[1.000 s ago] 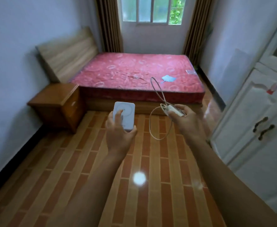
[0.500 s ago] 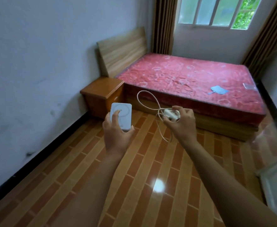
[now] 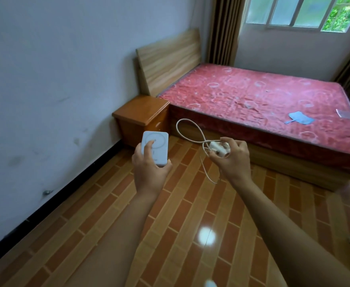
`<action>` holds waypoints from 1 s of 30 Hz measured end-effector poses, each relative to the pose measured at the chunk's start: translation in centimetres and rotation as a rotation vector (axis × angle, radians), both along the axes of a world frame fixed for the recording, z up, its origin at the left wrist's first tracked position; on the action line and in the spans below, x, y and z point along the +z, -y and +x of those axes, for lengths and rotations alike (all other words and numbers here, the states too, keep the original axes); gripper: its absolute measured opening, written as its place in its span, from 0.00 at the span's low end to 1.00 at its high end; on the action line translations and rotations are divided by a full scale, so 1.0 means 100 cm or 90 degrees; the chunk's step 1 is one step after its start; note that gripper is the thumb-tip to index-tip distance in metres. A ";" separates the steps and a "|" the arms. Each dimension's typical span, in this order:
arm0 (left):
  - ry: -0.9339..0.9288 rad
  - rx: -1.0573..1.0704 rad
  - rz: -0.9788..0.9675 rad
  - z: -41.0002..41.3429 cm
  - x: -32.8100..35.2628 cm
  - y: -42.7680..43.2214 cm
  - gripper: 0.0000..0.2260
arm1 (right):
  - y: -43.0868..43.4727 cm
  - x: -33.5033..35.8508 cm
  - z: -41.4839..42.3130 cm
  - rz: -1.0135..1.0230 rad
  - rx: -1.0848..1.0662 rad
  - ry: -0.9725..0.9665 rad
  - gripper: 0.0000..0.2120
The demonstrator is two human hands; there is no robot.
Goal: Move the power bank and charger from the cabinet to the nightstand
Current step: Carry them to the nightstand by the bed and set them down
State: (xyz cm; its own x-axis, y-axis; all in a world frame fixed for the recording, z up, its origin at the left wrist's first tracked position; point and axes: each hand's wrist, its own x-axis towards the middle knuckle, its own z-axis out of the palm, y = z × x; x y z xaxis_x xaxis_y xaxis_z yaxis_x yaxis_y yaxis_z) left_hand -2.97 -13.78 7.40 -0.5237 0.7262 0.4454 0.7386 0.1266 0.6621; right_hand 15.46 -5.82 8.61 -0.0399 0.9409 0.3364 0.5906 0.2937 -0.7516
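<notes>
My left hand (image 3: 149,170) holds a white rectangular power bank (image 3: 158,146) upright, thumb resting on its face. In my right hand (image 3: 233,160) is a white charger (image 3: 218,149), whose white cable (image 3: 187,131) loops up to the left and dangles below. Both hands are held out above the floor. Ahead of them, against the left wall, stands the brown wooden nightstand (image 3: 141,112), its top bare. The cabinet is out of view.
A bed with a red mattress (image 3: 263,104) and a wooden headboard (image 3: 168,59) stands right of the nightstand, with a blue fan (image 3: 300,118) lying on it. Brick-patterned tiled floor (image 3: 180,214) stretches between me and the nightstand. A window and curtains are at the back.
The view has swung left, away from the white cabinet, and moved nearer the nightstand. Both hands keep their hold on the power bank and charger.
</notes>
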 end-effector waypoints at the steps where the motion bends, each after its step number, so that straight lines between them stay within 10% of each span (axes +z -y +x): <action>1: 0.002 0.002 -0.001 -0.002 -0.002 -0.010 0.29 | -0.011 -0.002 -0.002 -0.001 0.000 -0.002 0.21; 30: 0.057 0.156 -0.012 -0.118 -0.032 -0.421 0.29 | -0.448 -0.027 -0.136 -0.084 0.153 -0.007 0.22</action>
State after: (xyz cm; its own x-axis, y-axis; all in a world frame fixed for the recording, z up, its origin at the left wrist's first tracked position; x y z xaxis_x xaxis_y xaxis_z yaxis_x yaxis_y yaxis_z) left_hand -14.81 28.35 4.22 -0.7221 0.5800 0.3771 0.6227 0.3077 0.7194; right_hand 1.88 38.95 5.95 -0.2644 0.9407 0.2127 0.5074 0.3232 -0.7988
